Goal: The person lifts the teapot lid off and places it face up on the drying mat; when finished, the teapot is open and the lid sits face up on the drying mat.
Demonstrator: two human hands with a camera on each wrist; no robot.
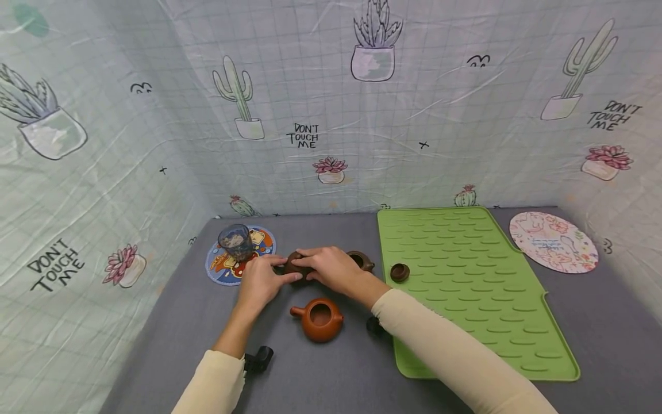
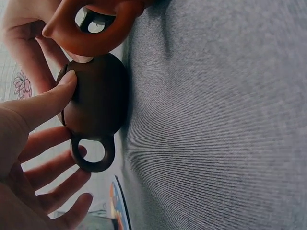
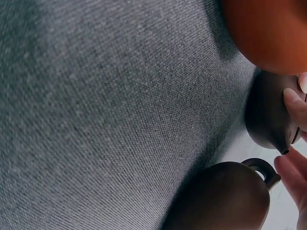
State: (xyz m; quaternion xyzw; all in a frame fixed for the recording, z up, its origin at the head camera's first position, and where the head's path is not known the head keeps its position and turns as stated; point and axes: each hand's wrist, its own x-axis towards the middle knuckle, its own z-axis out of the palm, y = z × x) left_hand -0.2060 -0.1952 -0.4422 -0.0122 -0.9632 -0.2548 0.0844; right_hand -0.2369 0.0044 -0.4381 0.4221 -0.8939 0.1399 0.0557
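A dark brown teapot (image 1: 295,265) (image 2: 100,98) (image 3: 268,108) stands on the grey cloth with a lid seated on it. From its handle side my left hand (image 1: 260,283) (image 2: 29,143) grips it, thumb at the lid's edge and fingers by the ring handle. My right hand (image 1: 333,269) (image 3: 298,108) holds the same teapot from the spout side, its fingertips at the upper body and lid. Nearer to me is an orange-brown teapot (image 1: 324,330) (image 2: 91,43) (image 3: 273,38) with an uncovered mouth. Right of my right hand sits another brown teapot (image 1: 367,263) (image 3: 223,201), partly hidden.
A green ribbed mat (image 1: 460,241) lies at the right, with a small brown lid (image 1: 400,272) on it. At the left a glass (image 1: 235,242) stands on a colourful round coaster (image 1: 266,238). A pink patterned oval mat (image 1: 553,241) lies far right.
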